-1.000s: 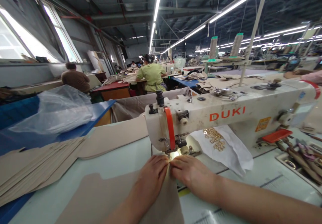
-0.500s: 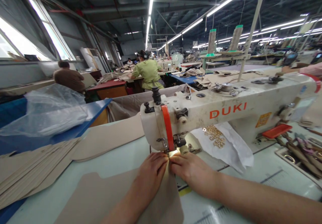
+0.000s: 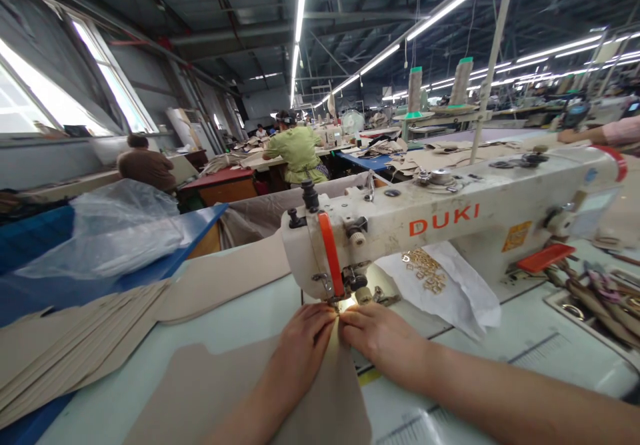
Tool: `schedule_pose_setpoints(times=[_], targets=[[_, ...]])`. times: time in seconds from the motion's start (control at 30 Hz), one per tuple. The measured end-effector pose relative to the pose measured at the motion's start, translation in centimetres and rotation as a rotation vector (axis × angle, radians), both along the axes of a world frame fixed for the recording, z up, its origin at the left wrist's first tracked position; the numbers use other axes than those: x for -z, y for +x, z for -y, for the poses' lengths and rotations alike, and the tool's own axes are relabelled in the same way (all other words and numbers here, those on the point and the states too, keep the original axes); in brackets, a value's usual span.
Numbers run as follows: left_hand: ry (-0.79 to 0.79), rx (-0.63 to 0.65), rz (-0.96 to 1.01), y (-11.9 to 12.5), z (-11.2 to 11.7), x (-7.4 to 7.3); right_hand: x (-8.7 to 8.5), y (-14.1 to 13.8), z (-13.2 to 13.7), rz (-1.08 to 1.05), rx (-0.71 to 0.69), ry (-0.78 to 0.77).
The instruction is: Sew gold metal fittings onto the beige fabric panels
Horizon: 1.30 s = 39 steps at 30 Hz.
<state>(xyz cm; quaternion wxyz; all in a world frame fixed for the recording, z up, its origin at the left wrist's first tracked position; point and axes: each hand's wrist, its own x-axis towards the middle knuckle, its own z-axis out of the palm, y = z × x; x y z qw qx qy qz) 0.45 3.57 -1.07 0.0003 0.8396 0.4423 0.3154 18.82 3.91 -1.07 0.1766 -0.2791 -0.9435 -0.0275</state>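
1. Where the beige panel on the tabletop reaches the sewing machine, left hand and right hand press it, fingers curled; whether pinching, I cannot tell.
2. Best guide evenly, fingertips clear of the stitching point.

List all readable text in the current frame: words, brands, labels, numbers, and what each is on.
"DUKI": orange letters on the side of the sewing machine.
Orange-yellow label on the machine: too small to read.
Blue mark near the machine's right end: too small to make out.
Ruled scale on the tabletop: ticks show, any numbers too blurred to read.
No other text is legible.
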Motion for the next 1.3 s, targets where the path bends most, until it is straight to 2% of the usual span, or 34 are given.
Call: schedule_pose_setpoints(times=[0.27, 0.5, 1.07, 1.3], targets=[[0.042, -0.013, -0.150, -0.1, 1.2, -0.1, -0.4, 0.7, 0.8, 0.002, -0.096, 0.002], [0.054, -0.017, -0.265, -0.3, 1.3, 0.3, -0.2, 0.7, 0.6, 0.024, -0.112, -0.004], [0.117, -0.020, -0.276, -0.8, 0.6, 0.9, -0.3, 0.5, 0.2, 0.002, -0.101, -0.002], [0.132, -0.002, -0.280, -0.6, 0.4, 0.6, 0.1, 0.4, -0.2, -0.006, -0.118, 0.003]])
